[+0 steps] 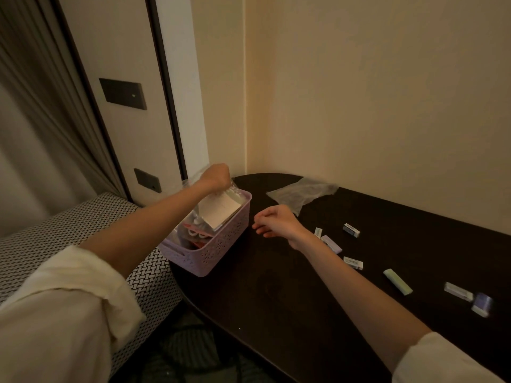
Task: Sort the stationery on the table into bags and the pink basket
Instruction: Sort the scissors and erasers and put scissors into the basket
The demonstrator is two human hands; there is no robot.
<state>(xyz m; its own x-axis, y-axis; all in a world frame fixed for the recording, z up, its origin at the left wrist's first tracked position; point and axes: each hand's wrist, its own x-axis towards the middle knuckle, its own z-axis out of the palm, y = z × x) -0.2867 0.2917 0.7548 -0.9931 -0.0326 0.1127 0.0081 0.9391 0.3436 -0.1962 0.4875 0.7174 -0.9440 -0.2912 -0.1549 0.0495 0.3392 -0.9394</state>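
Filled clear bag (218, 205) is pinched at its top by the left hand (214, 175) over the pink basket (221, 244); flimsy, probably slippery, so best held there. Right hand (276, 221) hangs relaxed, nothing held, above the desk (276, 299).

Dim cream walls (373, 92), grey curtain (41, 120); dark table (276, 294) — woven-pattern seat (69, 230)

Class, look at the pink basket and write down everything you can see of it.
The pink basket is a small rectangular tub, plastic by its look, with walls pierced in a lattice pattern and a slot handle at its near end. It stands upright at the left edge of the dark table, beside a patterned seat. It holds several things, some pink. The left hand grips a clear bag with pale paper inside, lowered into it. The right hand hovers nearby, not touching.
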